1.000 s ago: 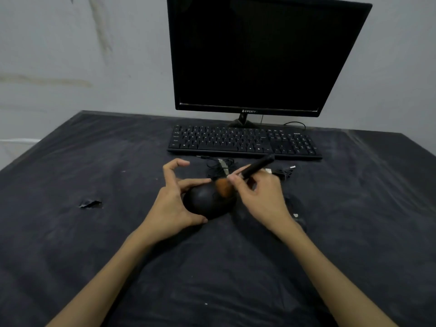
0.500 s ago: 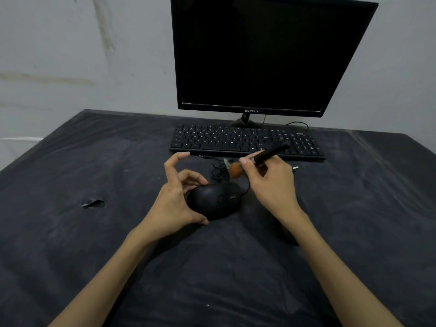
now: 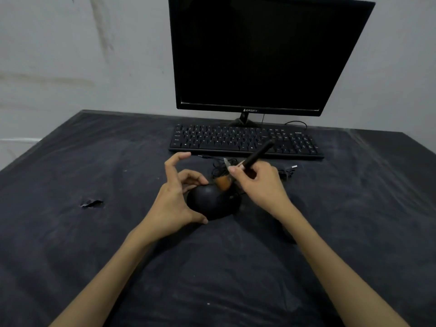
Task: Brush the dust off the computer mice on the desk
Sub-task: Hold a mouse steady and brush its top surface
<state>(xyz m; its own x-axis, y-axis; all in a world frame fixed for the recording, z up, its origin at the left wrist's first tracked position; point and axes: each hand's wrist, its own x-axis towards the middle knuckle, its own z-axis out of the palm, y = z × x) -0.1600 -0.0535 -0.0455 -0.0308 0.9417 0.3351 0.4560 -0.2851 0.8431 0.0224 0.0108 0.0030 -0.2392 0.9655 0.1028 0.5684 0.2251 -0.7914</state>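
A black computer mouse (image 3: 208, 201) lies on the dark desk cloth in the middle of the view. My left hand (image 3: 173, 201) holds it from the left, thumb at its near side and a curled finger on its far side, index finger raised. My right hand (image 3: 258, 185) grips a brush (image 3: 256, 155) by its black handle. The orange-brown bristles (image 3: 223, 182) touch the mouse's far top edge. The mouse's coiled cable (image 3: 220, 168) lies just behind it.
A black keyboard (image 3: 245, 140) sits behind the hands, with a dark monitor (image 3: 259, 55) behind it. A second cable with a USB plug (image 3: 289, 169) lies to the right of my right hand. A small tear (image 3: 90, 203) marks the cloth at the left.
The brush lifted off the mouse toward the keyboard, then came back down; its bristles now rest on the mouse's far top edge. My left hand stayed on the mouse.
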